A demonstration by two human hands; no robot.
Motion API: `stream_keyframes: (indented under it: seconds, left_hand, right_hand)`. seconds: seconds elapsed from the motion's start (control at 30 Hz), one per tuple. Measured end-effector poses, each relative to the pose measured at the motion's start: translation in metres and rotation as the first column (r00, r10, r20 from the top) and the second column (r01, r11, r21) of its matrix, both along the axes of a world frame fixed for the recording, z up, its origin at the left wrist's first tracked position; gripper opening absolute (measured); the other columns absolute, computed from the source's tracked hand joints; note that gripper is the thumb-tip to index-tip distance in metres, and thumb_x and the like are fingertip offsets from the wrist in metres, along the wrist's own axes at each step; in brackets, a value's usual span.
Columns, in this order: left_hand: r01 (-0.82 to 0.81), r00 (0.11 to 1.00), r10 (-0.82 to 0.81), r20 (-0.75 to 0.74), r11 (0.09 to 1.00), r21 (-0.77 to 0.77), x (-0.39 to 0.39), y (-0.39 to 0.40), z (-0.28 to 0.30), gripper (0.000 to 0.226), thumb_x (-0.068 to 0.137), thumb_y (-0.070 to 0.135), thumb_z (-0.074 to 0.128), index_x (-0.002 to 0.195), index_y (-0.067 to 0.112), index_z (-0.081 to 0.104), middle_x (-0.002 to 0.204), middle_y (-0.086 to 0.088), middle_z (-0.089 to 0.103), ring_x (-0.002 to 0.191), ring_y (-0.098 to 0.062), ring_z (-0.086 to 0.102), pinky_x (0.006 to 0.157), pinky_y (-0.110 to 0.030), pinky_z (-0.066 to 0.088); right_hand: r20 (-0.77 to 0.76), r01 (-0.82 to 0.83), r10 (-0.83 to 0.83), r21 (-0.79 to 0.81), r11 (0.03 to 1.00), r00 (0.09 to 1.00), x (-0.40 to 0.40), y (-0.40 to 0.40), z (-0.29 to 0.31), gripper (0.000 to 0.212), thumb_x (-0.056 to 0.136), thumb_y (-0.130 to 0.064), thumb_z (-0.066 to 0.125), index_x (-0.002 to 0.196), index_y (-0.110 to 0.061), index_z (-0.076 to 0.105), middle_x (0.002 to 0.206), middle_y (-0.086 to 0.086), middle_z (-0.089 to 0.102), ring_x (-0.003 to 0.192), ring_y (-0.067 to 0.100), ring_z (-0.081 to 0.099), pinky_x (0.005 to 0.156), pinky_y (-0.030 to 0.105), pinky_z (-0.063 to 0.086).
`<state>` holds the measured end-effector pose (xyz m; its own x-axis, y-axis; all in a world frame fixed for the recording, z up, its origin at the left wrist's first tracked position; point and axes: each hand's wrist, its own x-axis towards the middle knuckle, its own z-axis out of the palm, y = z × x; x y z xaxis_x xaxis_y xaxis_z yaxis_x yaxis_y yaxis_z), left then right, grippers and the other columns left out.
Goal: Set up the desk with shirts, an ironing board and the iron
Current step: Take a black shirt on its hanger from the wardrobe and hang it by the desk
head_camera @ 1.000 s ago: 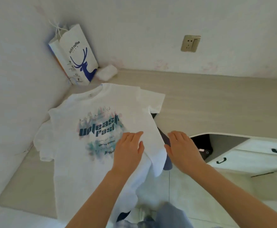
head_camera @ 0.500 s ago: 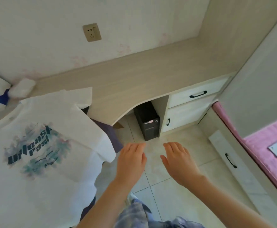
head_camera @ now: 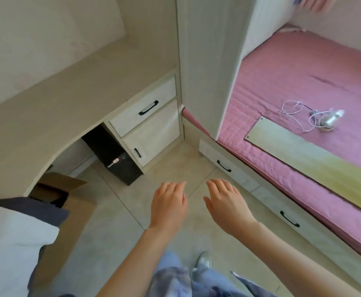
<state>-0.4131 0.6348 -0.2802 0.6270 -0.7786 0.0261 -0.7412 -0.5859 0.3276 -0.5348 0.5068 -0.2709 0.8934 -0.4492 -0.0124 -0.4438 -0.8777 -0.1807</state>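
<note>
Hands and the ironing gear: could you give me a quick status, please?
Left hand and right hand open, empty, over floor. Board and corded iron lie on bed. Path looks clear.

A flat pale wooden ironing board (head_camera: 316,159) lies on the pink bed, right of the fingers; beyond it, a small white corded iron (head_camera: 330,121).

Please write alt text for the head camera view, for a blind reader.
Two empty, open hands, left hand and right hand, reach over the floor between a desk and a pink bed. A board and a corded device lie on the bed.
</note>
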Motion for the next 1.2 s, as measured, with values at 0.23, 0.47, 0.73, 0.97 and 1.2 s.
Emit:
stream_keyframes:
  seconds: [0.23, 0.47, 0.73, 0.97, 1.2]
  left_hand:
    - [0.13, 0.991, -0.13, -0.004, 0.991, 0.006, -0.022, -0.089, -0.003, 0.036, 0.081, 0.016, 0.063, 0.117, 0.017, 0.065, 0.099, 0.003, 0.069, 0.097, -0.021, 0.06, 0.076, -0.034, 0.051]
    - [0.214, 0.977, -0.214, -0.008, 0.977, -0.017, -0.009, -0.187, -0.008, 0.035, 0.079, 0.014, 0.063, 0.114, 0.017, 0.064, 0.105, 0.004, 0.067, 0.104, -0.019, 0.059, 0.078, -0.033, 0.049]
    - [0.327, 0.945, -0.326, 0.036, 0.945, -0.026, 0.034, -0.319, 0.002, 0.032, 0.08, 0.015, 0.062, 0.112, 0.015, 0.064, 0.103, 0.002, 0.066, 0.102, -0.02, 0.058, 0.083, -0.033, 0.049]
    - [0.354, 0.935, -0.354, -0.014, 0.935, -0.002, 0.061, -0.411, 0.01, 0.04, 0.089, 0.018, 0.053, 0.128, 0.015, 0.056, 0.119, 0.0, 0.062, 0.112, -0.021, 0.052, 0.096, -0.034, 0.045]
    - [0.233, 0.973, -0.232, -0.005, 0.972, 0.019, 0.079, -0.482, 0.021, 0.039, 0.092, 0.02, 0.051, 0.13, 0.015, 0.054, 0.123, 0.0, 0.06, 0.112, -0.019, 0.051, 0.092, -0.035, 0.049]
  right_hand:
    - [-0.004, 0.135, -0.135, 0.014, 0.991, 0.991, -0.047, -0.071, -0.006, 0.037, 0.079, -0.028, 0.072, 0.108, -0.007, 0.063, 0.107, 0.009, 0.065, 0.103, 0.031, 0.062, 0.086, 0.038, 0.053]
    - [-0.025, 0.197, -0.197, -0.006, 0.98, 0.98, -0.041, -0.157, -0.013, 0.035, 0.08, -0.027, 0.071, 0.107, -0.006, 0.063, 0.105, 0.01, 0.065, 0.104, 0.032, 0.061, 0.086, 0.039, 0.053]
    - [-0.021, 0.234, -0.234, -0.008, 0.972, 0.972, 0.004, -0.272, -0.011, 0.031, 0.078, -0.024, 0.071, 0.102, -0.007, 0.064, 0.1, 0.01, 0.065, 0.096, 0.032, 0.062, 0.079, 0.038, 0.054]
    - [-0.02, 0.214, -0.215, -0.034, 0.976, 0.976, 0.037, -0.365, -0.001, 0.035, 0.079, -0.025, 0.068, 0.107, -0.005, 0.061, 0.103, 0.011, 0.064, 0.098, 0.033, 0.062, 0.081, 0.038, 0.053]
    - [0.005, 0.099, -0.099, -0.066, 0.993, 0.995, 0.063, -0.454, 0.011, 0.038, 0.079, -0.025, 0.072, 0.109, -0.003, 0.062, 0.102, 0.012, 0.066, 0.098, 0.033, 0.062, 0.082, 0.04, 0.054]
